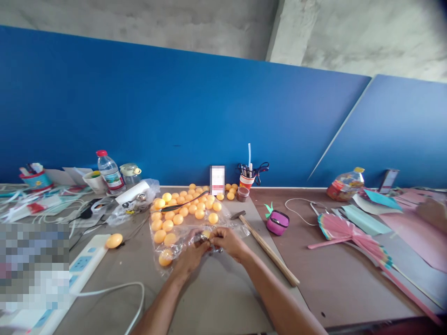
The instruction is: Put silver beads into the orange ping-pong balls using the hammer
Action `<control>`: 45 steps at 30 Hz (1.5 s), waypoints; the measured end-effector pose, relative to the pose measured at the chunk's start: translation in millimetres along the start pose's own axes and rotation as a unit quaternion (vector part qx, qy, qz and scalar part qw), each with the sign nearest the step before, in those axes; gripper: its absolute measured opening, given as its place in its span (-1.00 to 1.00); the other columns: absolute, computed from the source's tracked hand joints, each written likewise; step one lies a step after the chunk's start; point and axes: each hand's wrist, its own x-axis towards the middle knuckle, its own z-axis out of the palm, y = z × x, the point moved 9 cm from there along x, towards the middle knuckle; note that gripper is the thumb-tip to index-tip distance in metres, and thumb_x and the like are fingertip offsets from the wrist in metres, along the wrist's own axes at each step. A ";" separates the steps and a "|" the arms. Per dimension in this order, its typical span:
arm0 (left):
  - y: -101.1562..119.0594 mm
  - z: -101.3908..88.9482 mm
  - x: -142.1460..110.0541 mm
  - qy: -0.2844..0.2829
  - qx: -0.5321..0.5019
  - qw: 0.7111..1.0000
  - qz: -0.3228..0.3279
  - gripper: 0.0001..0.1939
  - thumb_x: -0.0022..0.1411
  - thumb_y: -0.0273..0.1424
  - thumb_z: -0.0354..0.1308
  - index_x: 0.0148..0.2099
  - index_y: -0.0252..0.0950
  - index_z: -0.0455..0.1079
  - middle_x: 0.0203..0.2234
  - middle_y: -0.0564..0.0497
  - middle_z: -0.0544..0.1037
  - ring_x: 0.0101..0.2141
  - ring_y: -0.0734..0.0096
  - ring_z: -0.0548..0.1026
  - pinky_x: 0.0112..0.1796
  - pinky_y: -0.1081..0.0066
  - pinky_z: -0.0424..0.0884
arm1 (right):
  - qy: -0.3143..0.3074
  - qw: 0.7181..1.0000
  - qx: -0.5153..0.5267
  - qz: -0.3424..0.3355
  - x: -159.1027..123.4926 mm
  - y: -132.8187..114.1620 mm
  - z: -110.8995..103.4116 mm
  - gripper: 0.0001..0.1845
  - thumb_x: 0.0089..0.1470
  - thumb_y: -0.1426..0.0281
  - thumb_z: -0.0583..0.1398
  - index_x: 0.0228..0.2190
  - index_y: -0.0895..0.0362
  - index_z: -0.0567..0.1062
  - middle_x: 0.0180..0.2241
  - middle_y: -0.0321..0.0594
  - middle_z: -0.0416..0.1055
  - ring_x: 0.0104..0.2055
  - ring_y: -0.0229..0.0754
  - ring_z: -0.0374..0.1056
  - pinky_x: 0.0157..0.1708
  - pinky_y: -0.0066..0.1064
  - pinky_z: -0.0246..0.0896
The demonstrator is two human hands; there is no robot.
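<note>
My left hand (194, 253) and my right hand (226, 239) meet just above the table, fingertips pinched together over something small that I cannot make out. Small shiny bits show beneath the fingers. Around and behind my hands lies a clear plastic bag (186, 231), crumpled near my fingers. Many orange balls (168, 225) rest on or in the plastic, spread toward the blue wall. A dark, thin strap-like thing (174, 207) lies across the balls. Right of my right hand is a hammer (268, 251) with a wooden handle, its head pointing away from me.
A power strip (84, 265) with an orange ball at its end lies left, near a white cable (141, 298). Beyond stand a water bottle (111, 174) and a glass jug (130, 174). Right are a purple pouch (278, 222), a pink fan (340, 228) and another person's hand (433, 211).
</note>
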 end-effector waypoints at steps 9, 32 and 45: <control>4.9 0.0 -2.0 0.006 0.064 0.998 0.028 -0.64 0.04 -0.23 0.21 -0.11 -0.17 0.26 -0.45 0.05 0.55 -0.38 0.21 0.53 -0.32 0.29 0.36 | 0.002 1.000 0.031 0.002 4.1 8.0 1.1 -0.89 -0.24 0.45 0.25 -0.64 0.17 0.39 -0.68 -0.38 0.30 -0.61 -0.36 0.14 -0.54 -0.47 0.06; 12.4 4.3 -3.9 0.004 0.005 1.000 0.026 -0.61 0.03 -0.23 0.22 -0.10 -0.18 0.22 -0.43 0.03 0.55 -0.35 0.18 0.54 -0.29 0.27 0.36 | -0.024 0.997 0.066 -0.028 2.6 -3.0 -10.0 -0.79 -0.21 0.35 0.27 -0.55 0.13 0.32 -0.67 -0.45 0.25 -0.63 -0.37 0.17 -0.55 -0.49 0.07; 4.8 -6.0 -1.5 0.031 -0.018 0.999 0.008 -0.54 0.06 -0.15 0.19 -0.02 -0.17 0.23 -0.37 0.03 0.54 -0.33 0.23 0.54 -0.26 0.30 0.38 | -0.098 0.905 -0.411 -0.046 -3.0 6.6 -17.7 -0.83 -0.24 0.55 0.21 -0.49 0.13 0.55 -0.47 -0.25 0.51 -0.42 -0.20 0.34 -0.47 -0.46 0.07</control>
